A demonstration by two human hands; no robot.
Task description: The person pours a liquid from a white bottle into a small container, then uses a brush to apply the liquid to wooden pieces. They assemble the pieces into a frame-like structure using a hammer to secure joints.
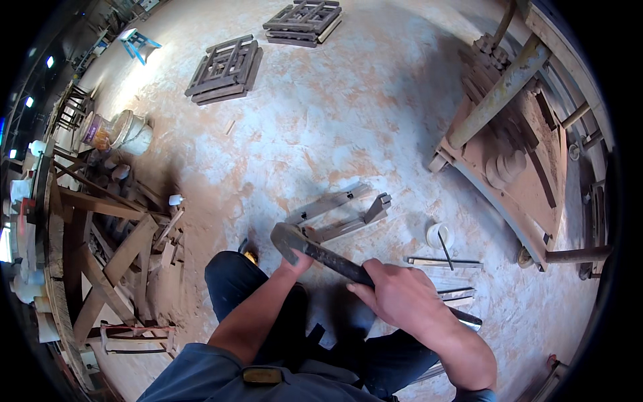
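Observation:
My right hand (405,295) is closed round the dark handle of a claw hammer (321,253). The handle's far end shows past my wrist. The curved metal head points left and sits in front of my left hand (300,263), whose fingers are mostly hidden behind it. Just beyond the hammer, a grey wooden piece (348,228) with a short upright post at its right end lies on the floor. A second grey wooden bar (328,204) with dark slots lies behind it. Whether my left hand touches the wood cannot be made out.
A white tub (441,234) with a thin dark stick leaning on it stands right, near loose strips (445,262). An upturned wooden table (495,194) holds dark slats at right. Stacked frames (224,70) lie ahead. Buckets (132,132) and a workbench with timber (124,258) stand left.

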